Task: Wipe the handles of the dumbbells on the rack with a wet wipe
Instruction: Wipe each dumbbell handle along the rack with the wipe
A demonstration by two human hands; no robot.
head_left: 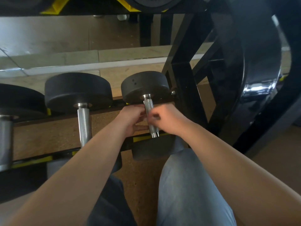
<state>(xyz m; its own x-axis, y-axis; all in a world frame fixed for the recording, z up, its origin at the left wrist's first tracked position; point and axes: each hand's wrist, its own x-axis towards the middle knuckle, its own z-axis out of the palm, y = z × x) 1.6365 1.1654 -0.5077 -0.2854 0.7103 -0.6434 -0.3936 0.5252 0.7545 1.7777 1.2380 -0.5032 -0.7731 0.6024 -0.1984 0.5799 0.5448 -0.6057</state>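
Note:
The rightmost dumbbell on the low rack has a knurled steel handle (149,110) and a black round head (144,85). My left hand (131,119) is against the handle's left side, its fingers curled around it. From the right, my right hand (168,119) has its fingertips pinched against the handle. A small pale bit at those fingertips looks like the wet wipe (154,118), though most of it is hidden. A second dumbbell's handle (83,126) lies to the left, and a third dumbbell's handle (5,141) sits at the frame's left edge.
The black rack upright (184,75) stands just right of my hands. A large black weight with a chrome hub (260,75) hangs at the right. An upper shelf with yellow cradles (55,6) is overhead. My knee in blue jeans (187,185) is below, over cork flooring.

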